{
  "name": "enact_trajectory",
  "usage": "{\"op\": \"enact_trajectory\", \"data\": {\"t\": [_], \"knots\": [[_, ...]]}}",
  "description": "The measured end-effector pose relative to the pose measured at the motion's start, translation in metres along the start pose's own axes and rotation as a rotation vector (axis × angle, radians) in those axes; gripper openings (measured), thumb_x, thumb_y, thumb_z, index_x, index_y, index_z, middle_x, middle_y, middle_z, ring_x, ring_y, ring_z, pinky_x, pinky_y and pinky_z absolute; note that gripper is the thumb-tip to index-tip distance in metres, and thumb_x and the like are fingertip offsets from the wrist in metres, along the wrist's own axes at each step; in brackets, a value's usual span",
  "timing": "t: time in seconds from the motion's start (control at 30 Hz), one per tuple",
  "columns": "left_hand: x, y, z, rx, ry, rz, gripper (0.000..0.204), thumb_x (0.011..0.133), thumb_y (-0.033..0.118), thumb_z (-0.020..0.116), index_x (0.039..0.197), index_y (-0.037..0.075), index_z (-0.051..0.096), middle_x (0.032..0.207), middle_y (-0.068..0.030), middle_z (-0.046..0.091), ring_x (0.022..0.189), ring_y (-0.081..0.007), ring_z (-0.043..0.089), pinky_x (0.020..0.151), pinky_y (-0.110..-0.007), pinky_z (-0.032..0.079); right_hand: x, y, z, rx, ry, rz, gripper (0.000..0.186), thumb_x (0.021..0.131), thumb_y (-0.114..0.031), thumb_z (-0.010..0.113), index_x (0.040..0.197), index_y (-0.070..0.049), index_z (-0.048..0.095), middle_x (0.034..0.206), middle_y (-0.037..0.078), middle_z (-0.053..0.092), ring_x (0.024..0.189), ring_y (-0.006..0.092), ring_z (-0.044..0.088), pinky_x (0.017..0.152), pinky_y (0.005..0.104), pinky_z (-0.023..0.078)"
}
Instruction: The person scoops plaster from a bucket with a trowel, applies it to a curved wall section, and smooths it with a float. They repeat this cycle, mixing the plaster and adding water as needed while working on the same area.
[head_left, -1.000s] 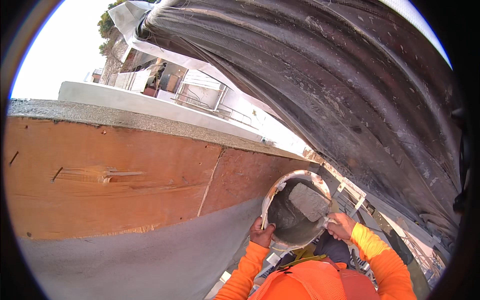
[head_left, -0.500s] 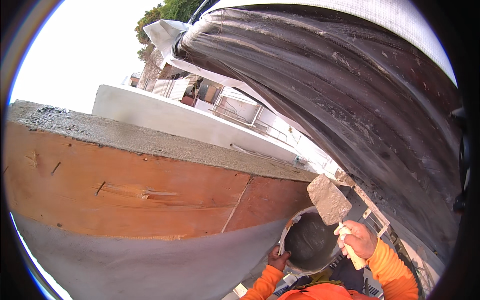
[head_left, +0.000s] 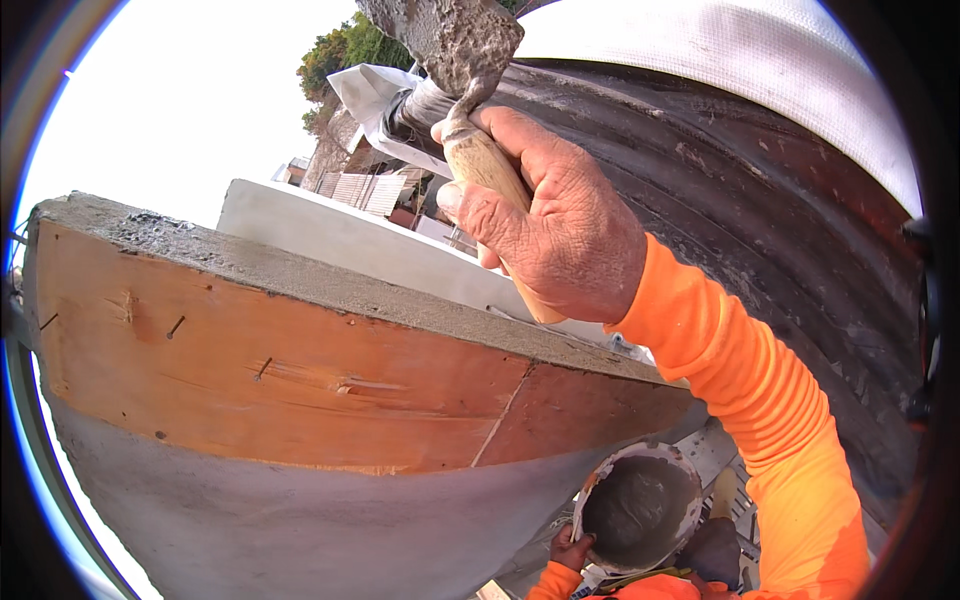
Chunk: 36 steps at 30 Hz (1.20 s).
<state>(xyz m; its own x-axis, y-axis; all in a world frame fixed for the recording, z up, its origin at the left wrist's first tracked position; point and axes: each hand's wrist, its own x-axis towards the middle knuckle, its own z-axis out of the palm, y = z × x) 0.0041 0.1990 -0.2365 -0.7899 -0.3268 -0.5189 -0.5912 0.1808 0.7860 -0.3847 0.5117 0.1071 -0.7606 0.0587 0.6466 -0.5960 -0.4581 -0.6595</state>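
My right hand [head_left: 565,215], in an orange sleeve, is raised high in front and closed around the wooden handle of a trowel [head_left: 445,45]. Grey mortar coats the trowel's blade, which points up and left and runs out of the picture at the top. Low down, my left hand [head_left: 572,548] grips the rim of a bucket [head_left: 592,492], with its thumb inside the edge. Wet grey mortar [head_left: 640,510] lies in the bucket. Left of both hands runs a wall with a rough mortar top [head_left: 330,287], faced by an orange-brown board [head_left: 270,380].
Nails [head_left: 262,370] stick out of the board. Smooth grey wall [head_left: 270,530] continues beneath it. A white wall [head_left: 340,230] stands behind. Dark sheeting [head_left: 760,220] hangs along the right, under white mesh cloth [head_left: 720,50].
My right hand has lifted the trowel from above the bucket, up and to the left. The bucket, still in my left hand, sits slightly lower in view. The view has shifted a little.
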Motion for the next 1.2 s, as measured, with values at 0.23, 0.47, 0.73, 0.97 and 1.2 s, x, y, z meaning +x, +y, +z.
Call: {"op": "enact_trajectory", "data": {"t": [0.23, 0.47, 0.73, 0.97, 1.2], "knots": [[-0.020, 0.022, 0.013, -0.099, 0.067, -0.034, 0.015, 0.086, 0.007, 0.073, 0.101, 0.005, 0.070, 0.084, 0.0045, 0.065, 0.072, -0.0061, 0.055, 0.068, -0.026, 0.048, 0.050, 0.026, 0.007, -0.568, -0.572, 0.065, 0.039, 0.094, -0.021, 0.060, 0.130, -0.007, 0.055, 0.102, 0.023, 0.072, 0.097, 0.0445, 0.070, 0.087, 0.0501, 0.056], [0.000, 0.046, 0.025, -0.045, -0.012, 0.003, 0.016, 0.086, 0.003, 0.073, 0.101, 0.006, 0.070, 0.085, 0.0051, 0.065, 0.073, -0.0053, 0.054, 0.068, -0.025, 0.047, -0.165, 0.049, -0.111, -0.455, -0.434, 0.376, 0.042, 0.078, -0.018, 0.069, 0.117, -0.001, 0.063, 0.089, 0.024, 0.068, 0.081, 0.0440, 0.068, 0.073, 0.0475, 0.054], [0.019, 0.076, 0.046, -0.092, -0.069, 0.089, 0.007, 0.088, 0.002, 0.067, 0.088, 0.005, 0.060, 0.074, 0.0004, 0.060, 0.056, -0.0077, 0.053, 0.049, -0.027, 0.047, -0.405, -0.013, -0.149, -0.962, -0.436, 1.009, 0.030, 0.090, -0.023, 0.065, 0.109, 0.000, 0.060, 0.098, 0.026, 0.067, 0.093, 0.0490, 0.063, 0.079, 0.0535, 0.050], [0.023, 0.098, 0.074, 0.163, -0.106, 0.326, 0.013, 0.087, 0.002, 0.067, 0.082, 0.004, 0.055, 0.071, -0.0005, 0.056, 0.059, -0.0110, 0.050, 0.055, -0.030, 0.046, -0.474, 0.014, -0.115, -0.902, -0.581, 1.462, 0.040, 0.093, -0.030, 0.062, 0.112, 0.006, 0.062, 0.104, 0.031, 0.069, 0.101, 0.0471, 0.067, 0.094, 0.0523, 0.051], [0.011, 0.102, 0.068, 0.480, -0.122, 0.636, 0.021, 0.084, 0.005, 0.070, 0.078, 0.004, 0.050, 0.069, -0.0053, 0.052, 0.064, -0.0126, 0.047, 0.060, -0.031, 0.042, -0.475, 0.072, -0.083, -0.525, -0.194, 1.752, 0.045, 0.092, -0.031, 0.064, 0.122, 0.003, 0.064, 0.086, 0.020, 0.073, 0.062, 0.0311, 0.071, 0.060, 0.0439, 0.058]]}}
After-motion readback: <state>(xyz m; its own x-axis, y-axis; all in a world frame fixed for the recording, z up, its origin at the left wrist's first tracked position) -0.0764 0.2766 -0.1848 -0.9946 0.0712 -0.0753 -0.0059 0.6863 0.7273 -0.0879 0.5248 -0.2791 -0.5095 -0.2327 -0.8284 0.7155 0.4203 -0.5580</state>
